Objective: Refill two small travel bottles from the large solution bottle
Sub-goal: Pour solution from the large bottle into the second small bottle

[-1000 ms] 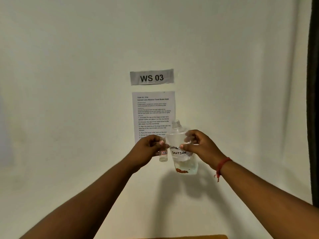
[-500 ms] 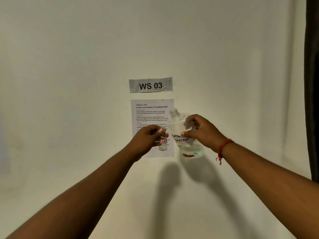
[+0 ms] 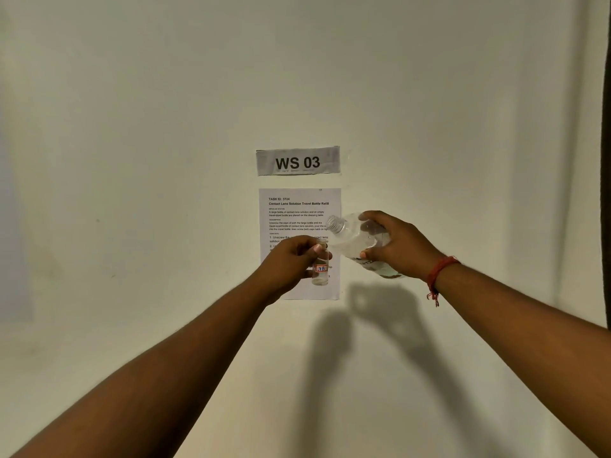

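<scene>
Dim, warm, yellowish light falls from the front and above, casting soft dark shadows of both forearms on the wall (image 3: 132, 127) below. Focus is fairly sharp centrally; wide-angle bending shows at the edges.

Wall (image 3: 132, 127), pale and plain: carrying a "WS 03" label (image 3: 297, 161); a printed instruction sheet (image 3: 297, 206) hanging just beneath it.
</scene>
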